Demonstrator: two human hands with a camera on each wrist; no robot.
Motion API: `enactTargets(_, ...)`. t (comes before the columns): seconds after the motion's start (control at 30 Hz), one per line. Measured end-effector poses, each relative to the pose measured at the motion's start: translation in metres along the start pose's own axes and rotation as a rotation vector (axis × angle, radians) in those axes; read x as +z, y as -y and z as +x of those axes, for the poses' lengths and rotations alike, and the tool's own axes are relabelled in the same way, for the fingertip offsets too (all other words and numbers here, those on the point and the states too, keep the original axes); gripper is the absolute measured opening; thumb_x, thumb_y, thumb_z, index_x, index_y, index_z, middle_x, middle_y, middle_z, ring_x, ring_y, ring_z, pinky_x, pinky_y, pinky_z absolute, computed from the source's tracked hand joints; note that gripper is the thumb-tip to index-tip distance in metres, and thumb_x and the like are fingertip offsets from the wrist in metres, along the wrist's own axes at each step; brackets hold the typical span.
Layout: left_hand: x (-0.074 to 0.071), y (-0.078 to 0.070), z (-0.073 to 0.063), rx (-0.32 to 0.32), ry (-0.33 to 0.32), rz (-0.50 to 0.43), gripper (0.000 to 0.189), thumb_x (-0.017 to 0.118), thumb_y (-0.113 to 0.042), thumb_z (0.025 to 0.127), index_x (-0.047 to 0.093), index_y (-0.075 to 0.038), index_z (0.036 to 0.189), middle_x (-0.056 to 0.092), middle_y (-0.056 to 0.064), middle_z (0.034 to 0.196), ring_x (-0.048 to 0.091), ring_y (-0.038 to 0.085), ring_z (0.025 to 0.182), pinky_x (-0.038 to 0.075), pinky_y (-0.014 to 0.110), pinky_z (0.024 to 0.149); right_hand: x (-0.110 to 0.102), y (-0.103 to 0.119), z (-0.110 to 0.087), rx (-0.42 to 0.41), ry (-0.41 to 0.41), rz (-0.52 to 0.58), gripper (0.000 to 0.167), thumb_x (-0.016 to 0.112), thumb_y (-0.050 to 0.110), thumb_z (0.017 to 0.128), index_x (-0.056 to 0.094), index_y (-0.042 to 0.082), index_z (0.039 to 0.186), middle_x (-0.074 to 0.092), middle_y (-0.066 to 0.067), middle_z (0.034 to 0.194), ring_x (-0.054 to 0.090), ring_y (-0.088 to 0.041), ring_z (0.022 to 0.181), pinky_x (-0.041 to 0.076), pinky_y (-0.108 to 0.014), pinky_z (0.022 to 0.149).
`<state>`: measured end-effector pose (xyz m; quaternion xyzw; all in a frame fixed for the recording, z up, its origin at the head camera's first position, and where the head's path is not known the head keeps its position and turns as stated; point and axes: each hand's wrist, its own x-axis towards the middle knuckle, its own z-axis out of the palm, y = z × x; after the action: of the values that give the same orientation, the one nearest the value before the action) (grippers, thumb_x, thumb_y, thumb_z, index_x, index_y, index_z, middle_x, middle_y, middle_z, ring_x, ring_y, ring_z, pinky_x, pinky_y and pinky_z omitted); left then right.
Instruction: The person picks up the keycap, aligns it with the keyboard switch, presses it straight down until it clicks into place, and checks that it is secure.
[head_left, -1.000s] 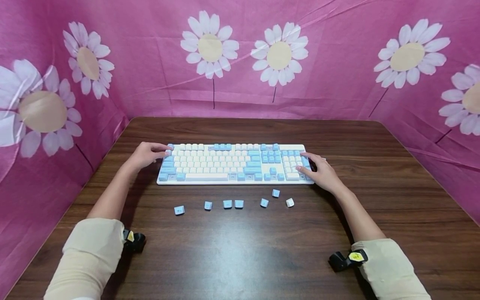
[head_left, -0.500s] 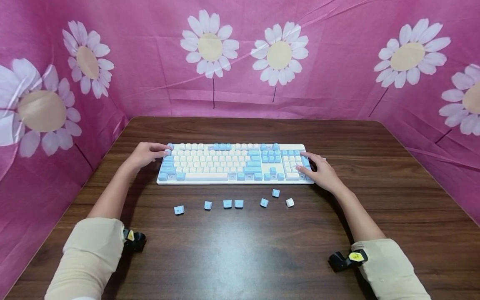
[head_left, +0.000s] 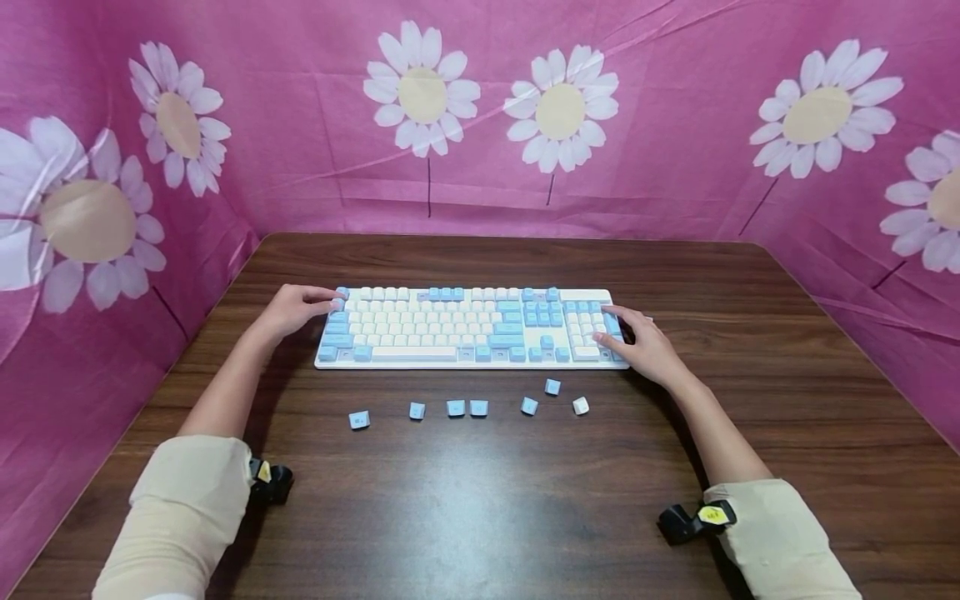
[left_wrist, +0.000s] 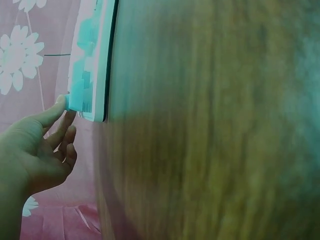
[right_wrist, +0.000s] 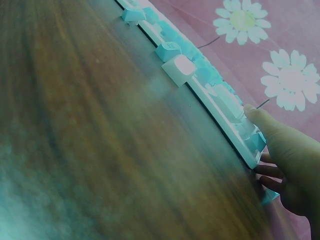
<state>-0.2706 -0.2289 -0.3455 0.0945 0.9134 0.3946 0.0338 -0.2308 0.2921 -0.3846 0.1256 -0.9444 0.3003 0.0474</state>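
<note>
A white and light-blue keyboard (head_left: 416, 353) lies across the table, with bare spots where keycaps are absent in its bottom and top rows. My left hand (head_left: 291, 309) holds its upper left corner, the index finger and thumb at the blue end keys; in the left wrist view the thumb sits on a blue key (left_wrist: 76, 95) and the other fingers bend beside the edge. At the opposite end my right hand (head_left: 647, 346) grips the keyboard, thumb over the number pad and fingers around the right edge. Loose blue keycaps (head_left: 456, 408) and one white keycap (head_left: 581, 406) lie in front.
The brown wooden table (head_left: 465, 517) extends on all sides. A pink cloth (head_left: 480, 192) printed with daisies hangs behind and at both sides. In the right wrist view, a light-blue piece (right_wrist: 270, 196) shows below the right hand's fingers.
</note>
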Motion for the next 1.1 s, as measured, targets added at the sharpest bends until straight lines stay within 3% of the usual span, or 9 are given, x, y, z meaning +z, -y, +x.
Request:
enactTargets(0.13, 0.0018, -0.0018, -0.0013, 0.009, -0.007, -0.039, 0.036, 0.058, -0.015, 0.092, 0.057, 0.011, 0.116, 0.053, 0.027, 0.119, 0.045, 0.031, 0.111, 0.034, 0.039, 0.091, 0.0011, -0.0018, 0.0004, -0.004, -0.005, 0.0, 0.063, 0.059, 0.041, 0.088, 0.041, 0.003, 0.135, 0.038, -0.024, 0.136, 0.03, -0.04, 0.125, 0.023, -0.059, 0.096)
enactTargets(0.63, 0.0004, 0.0014, -0.0033, -0.049, -0.013, -0.143, 0.035, 0.057, -0.016, 0.092, 0.057, 0.009, 0.118, 0.052, 0.026, 0.121, 0.039, 0.035, 0.121, 0.026, 0.046, 0.101, -0.0005, 0.0001, -0.001, -0.006, -0.004, 0.003, 0.061, 0.059, 0.038, 0.089, 0.041, 0.002, 0.135, 0.038, -0.024, 0.136, 0.03, -0.041, 0.125, 0.023, -0.058, 0.096)
enactTargets(1.1, 0.0031, 0.0025, 0.0013, -0.106, 0.013, -0.149, 0.042, 0.05, -0.024, 0.096, 0.052, 0.008, 0.123, 0.051, 0.026, 0.123, 0.048, 0.031, 0.106, 0.039, 0.037, 0.082, -0.001, 0.0015, -0.0008, 0.006, 0.011, 0.0, 0.062, 0.058, 0.038, 0.09, 0.04, 0.002, 0.136, 0.036, -0.025, 0.137, 0.029, -0.041, 0.126, 0.022, -0.059, 0.096)
